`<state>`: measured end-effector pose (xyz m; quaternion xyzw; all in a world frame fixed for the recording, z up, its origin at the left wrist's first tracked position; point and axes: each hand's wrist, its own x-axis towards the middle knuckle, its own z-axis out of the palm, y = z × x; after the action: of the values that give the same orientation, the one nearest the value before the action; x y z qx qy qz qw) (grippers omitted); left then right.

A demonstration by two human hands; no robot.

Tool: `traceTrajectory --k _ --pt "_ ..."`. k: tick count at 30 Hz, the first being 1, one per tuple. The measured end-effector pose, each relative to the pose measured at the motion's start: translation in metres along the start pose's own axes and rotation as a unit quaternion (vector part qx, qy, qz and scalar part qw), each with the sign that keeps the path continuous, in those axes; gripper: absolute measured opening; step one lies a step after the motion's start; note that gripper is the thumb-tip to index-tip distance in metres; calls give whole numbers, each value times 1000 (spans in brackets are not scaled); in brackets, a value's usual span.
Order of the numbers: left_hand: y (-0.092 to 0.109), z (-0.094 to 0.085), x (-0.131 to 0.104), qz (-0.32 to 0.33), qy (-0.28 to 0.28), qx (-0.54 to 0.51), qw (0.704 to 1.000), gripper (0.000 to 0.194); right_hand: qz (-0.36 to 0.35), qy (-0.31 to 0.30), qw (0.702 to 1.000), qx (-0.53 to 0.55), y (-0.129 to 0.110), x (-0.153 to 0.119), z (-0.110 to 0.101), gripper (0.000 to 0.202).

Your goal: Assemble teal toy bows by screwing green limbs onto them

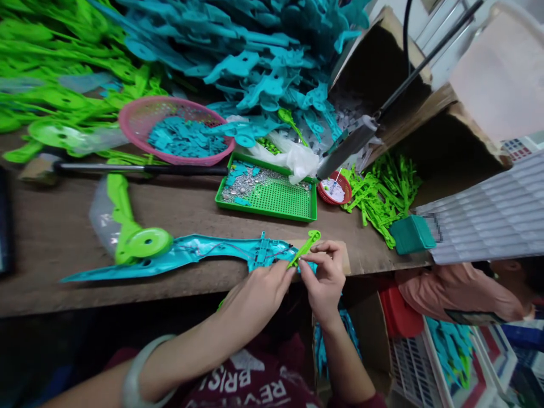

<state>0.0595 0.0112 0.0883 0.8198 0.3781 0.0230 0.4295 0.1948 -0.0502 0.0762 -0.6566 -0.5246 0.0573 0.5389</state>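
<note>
Head view: what does each grip hold?
— Left hand (259,292) pinches the green lever (303,249) low down; the right hand (325,279) is narrowed against it, contents hidden.
— Lever's place?
— Over the blue shell's (221,247) right end, near the tabletop's (51,226) front edge.

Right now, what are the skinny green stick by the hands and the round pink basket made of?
The skinny green stick looks like hard plastic, probably satin: even colour, rounded end. The round pink basket seems plastic too, slightly shiny: holed wall, smooth rim.
</note>
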Motion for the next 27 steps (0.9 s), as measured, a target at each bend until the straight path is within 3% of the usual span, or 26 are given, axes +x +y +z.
traceTrajectory --k 3,7,11,17,19,21,23,25,26,27 --pt "2 -1 0 14 -8 -36 999 33 157 14 975 157 3 0 2 16" --pt "-1 0 2 40 13 -63 997 35 293 -63 905 303 6 6 -2 31" --pt "-4 1 2 68 30 -92 993 39 295 -127 882 344 3 13 -10 31" --pt "-1 1 5 128 38 -99 986 41 296 -125 885 335 7 10 -9 28" --pt "1 -9 9 165 40 -85 982 42 264 -117 900 327 10 13 -11 27" --pt "3 -26 12 222 130 -49 965 37 187 -78 936 289 8 22 -21 22" --pt "8 -45 16 280 299 -33 912 42 33 -2 978 207 0 33 -38 14" --pt "16 -54 22 343 431 -103 828 63 -155 65 980 103 -11 41 -60 15" --pt "21 -52 25 364 447 -165 800 70 -214 79 972 49 -18 43 -71 15" --pt "28 -46 29 372 429 -225 792 74 -238 84 968 4 -24 44 -80 15"
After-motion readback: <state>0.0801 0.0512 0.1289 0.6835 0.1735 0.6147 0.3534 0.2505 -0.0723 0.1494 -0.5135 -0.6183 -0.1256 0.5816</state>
